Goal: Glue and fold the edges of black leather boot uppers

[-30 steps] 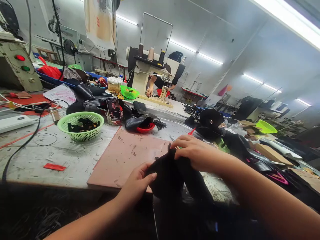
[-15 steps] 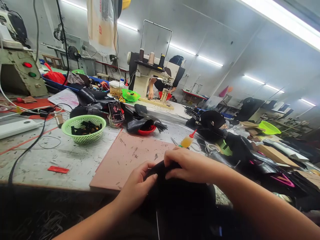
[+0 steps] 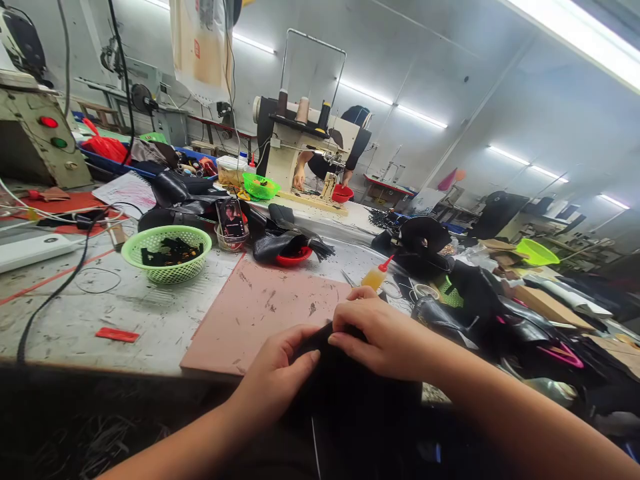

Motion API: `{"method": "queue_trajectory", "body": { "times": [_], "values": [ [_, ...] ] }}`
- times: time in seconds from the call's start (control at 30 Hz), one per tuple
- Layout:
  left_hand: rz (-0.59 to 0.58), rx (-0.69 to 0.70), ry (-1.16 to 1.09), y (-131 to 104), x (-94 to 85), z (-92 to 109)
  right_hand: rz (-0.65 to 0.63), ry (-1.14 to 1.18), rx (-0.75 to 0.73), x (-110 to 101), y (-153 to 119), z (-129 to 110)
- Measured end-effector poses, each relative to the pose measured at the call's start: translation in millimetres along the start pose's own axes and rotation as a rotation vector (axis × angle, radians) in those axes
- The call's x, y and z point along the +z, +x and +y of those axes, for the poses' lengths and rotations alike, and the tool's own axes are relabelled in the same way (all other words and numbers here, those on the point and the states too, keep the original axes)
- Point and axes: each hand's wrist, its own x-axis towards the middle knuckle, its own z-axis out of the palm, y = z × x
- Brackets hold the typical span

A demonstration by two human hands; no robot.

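Below the table's front edge, both hands hold a soft black piece of material (image 3: 345, 387), too dark to make out its exact kind. My left hand (image 3: 277, 367) grips its upper left edge, thumb on the near side and fingers behind. My right hand (image 3: 375, 333) pinches the top edge just beside it, fingers curled and thumb pressed in. The lower part of the material merges with the dark lap area. Just beyond my right hand is a small bottle of yellowish liquid (image 3: 374, 277) with a red tip. A pink board (image 3: 270, 300) lies in front of my hands.
A pale green basket (image 3: 173, 270) of small black pieces stands at left, near a phone (image 3: 231, 220). A red bowl (image 3: 290, 259) sits behind the board. Black leather pieces (image 3: 480, 300) crowd the right. Opposite, a person works behind a sewing machine (image 3: 310, 147).
Both hands have shifted slightly, and the right fingers have drawn closer to the left thumb along the black edge. The material's visible outline has narrowed on the right.
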Motion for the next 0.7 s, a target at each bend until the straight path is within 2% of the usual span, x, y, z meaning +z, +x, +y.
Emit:
{"method": "queue_trajectory", "body": {
  "times": [0.27, 0.7],
  "values": [
    [-0.006, 0.017, 0.006, -1.1, -1.0, -1.4, 0.040, -0.005, -0.001, 1.8, -0.8, -1.4],
    [0.094, 0.024, 0.065, 5.6, 4.1, 0.6, 0.115, -0.107, -0.044, 8.0, -4.5, -4.0]
  ]
}}
